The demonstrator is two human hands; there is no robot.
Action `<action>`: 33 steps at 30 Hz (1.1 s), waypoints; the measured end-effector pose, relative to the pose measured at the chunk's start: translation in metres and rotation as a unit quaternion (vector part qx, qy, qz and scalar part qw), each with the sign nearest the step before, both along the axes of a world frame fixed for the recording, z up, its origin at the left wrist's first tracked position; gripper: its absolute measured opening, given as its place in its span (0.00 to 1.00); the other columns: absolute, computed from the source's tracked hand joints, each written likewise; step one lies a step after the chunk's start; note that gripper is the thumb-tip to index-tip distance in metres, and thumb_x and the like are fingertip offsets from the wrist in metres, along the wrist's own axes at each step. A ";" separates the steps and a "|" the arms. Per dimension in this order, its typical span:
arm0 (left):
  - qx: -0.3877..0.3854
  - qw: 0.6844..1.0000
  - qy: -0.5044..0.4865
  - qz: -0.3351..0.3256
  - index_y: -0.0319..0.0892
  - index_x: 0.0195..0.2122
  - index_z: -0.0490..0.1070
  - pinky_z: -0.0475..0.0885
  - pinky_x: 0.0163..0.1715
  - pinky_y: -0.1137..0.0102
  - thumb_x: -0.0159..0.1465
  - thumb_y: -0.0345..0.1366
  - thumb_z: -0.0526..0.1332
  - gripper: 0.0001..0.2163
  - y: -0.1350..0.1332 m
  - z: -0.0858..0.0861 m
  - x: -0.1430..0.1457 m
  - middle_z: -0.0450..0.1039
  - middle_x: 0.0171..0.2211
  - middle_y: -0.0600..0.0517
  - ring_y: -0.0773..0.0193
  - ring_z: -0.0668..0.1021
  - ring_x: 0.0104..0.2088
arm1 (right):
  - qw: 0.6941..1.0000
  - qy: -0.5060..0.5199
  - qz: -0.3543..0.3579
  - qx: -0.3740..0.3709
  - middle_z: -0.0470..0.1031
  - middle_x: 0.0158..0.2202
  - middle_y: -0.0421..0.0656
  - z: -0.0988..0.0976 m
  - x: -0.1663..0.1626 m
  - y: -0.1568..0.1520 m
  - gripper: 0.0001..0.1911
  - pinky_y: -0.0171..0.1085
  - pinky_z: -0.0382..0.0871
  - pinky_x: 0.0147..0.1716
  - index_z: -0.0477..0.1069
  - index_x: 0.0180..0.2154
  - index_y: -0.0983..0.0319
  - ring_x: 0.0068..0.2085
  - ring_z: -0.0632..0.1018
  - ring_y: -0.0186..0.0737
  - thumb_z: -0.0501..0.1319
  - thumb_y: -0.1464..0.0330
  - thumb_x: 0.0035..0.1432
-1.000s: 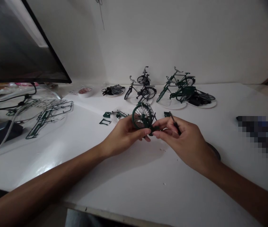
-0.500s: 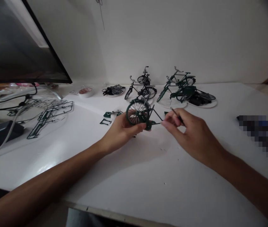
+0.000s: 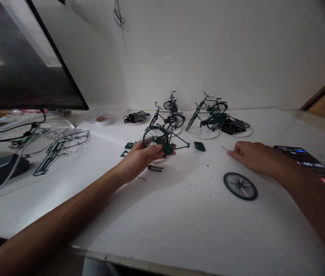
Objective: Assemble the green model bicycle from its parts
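My left hand (image 3: 145, 159) is closed round a dark green model bicycle frame (image 3: 178, 145), near its cranks. A spoked rear wheel (image 3: 154, 135) with a mudguard is fitted to the frame, and the other end points right with no wheel on it. Off to the right, my right hand (image 3: 251, 155) is low over the table with its fingers curled round a thin tool (image 3: 224, 148). Only the tool's slim, light tip shows; the rest is hidden in the hand. Just below that hand, a loose spoked wheel (image 3: 240, 186) lies flat.
A small green part (image 3: 199, 146), a dark forked piece (image 3: 155, 168) and tiny scraps lie on the white table (image 3: 162, 218). Several model bicycles (image 3: 205, 115) stand behind. Sprue frames (image 3: 56, 147) and cables lie left, under a monitor (image 3: 30, 57); a phone (image 3: 302, 157) lies right.
My right hand has left the bicycle frame and moved right with the tool. The loose wheel now shows beside my right forearm. My left hand still holds the frame, slightly further left in view.
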State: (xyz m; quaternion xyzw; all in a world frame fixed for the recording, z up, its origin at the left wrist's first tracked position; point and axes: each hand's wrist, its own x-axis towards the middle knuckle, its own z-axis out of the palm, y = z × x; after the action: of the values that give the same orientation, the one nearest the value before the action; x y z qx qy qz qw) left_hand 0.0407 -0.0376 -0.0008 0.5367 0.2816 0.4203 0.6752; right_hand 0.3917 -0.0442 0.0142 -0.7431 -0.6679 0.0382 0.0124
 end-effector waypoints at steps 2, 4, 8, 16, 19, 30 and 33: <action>0.091 0.991 0.070 0.066 0.37 0.49 0.72 0.70 0.56 0.55 0.66 0.38 0.63 0.13 -0.002 0.000 0.002 0.77 0.50 0.41 0.52 0.79 0.51 | 0.999 0.004 -0.007 0.033 0.75 0.30 0.52 0.008 -0.012 -0.005 0.16 0.45 0.60 0.29 0.66 0.29 0.59 0.29 0.74 0.52 0.55 0.54 0.62; 0.214 0.953 0.153 0.148 0.39 0.48 0.72 0.72 0.51 0.60 0.65 0.38 0.65 0.13 -0.004 -0.001 0.005 0.78 0.46 0.44 0.56 0.80 0.47 | 0.997 0.028 0.000 0.077 0.76 0.32 0.52 0.015 -0.030 -0.010 0.17 0.45 0.62 0.31 0.68 0.34 0.59 0.33 0.75 0.53 0.52 0.54 0.65; 0.415 0.828 0.279 0.255 0.42 0.45 0.73 0.72 0.42 0.65 0.65 0.37 0.64 0.09 -0.007 -0.001 0.006 0.79 0.41 0.50 0.62 0.79 0.41 | 0.934 0.306 0.103 0.154 0.78 0.40 0.48 0.017 -0.081 -0.028 0.18 0.42 0.69 0.36 0.71 0.41 0.59 0.37 0.78 0.46 0.55 0.51 0.65; 0.705 0.528 0.433 0.193 0.41 0.54 0.68 0.67 0.43 0.62 0.70 0.28 0.57 0.12 -0.003 0.000 0.001 0.75 0.54 0.47 0.59 0.77 0.45 | 0.694 0.715 0.080 -0.008 0.74 0.53 0.47 -0.004 -0.139 -0.049 0.17 0.47 0.78 0.47 0.73 0.47 0.59 0.48 0.79 0.47 0.65 0.57 0.60; 0.701 0.532 0.448 0.156 0.40 0.55 0.66 0.69 0.42 0.63 0.70 0.30 0.57 0.13 -0.002 -0.001 0.001 0.72 0.56 0.45 0.59 0.76 0.46 | 0.708 0.705 0.028 0.023 0.76 0.53 0.46 -0.009 -0.130 -0.039 0.22 0.46 0.80 0.46 0.70 0.52 0.60 0.45 0.80 0.45 0.69 0.63 0.56; 0.654 0.641 0.386 0.113 0.40 0.45 0.69 0.72 0.41 0.65 0.71 0.34 0.57 0.05 0.004 0.002 -0.008 0.76 0.41 0.48 0.62 0.77 0.41 | 0.738 0.672 0.052 0.032 0.76 0.43 0.44 -0.006 -0.112 -0.031 0.14 0.42 0.83 0.36 0.75 0.43 0.61 0.40 0.80 0.42 0.68 0.62 0.57; 0.660 0.641 0.370 0.128 0.40 0.44 0.69 0.72 0.39 0.65 0.71 0.33 0.57 0.04 0.001 0.003 -0.005 0.76 0.40 0.48 0.64 0.76 0.39 | 0.730 0.681 0.049 0.016 0.76 0.42 0.44 -0.004 -0.117 -0.033 0.14 0.42 0.83 0.34 0.74 0.42 0.62 0.38 0.80 0.42 0.68 0.61 0.57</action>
State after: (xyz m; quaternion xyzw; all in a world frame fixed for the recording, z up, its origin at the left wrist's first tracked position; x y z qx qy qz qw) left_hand 0.0352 -0.0365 0.0019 0.9093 0.2216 0.3431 -0.0798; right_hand 0.2742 -0.0776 0.0100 -0.4834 -0.5166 0.5241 0.4741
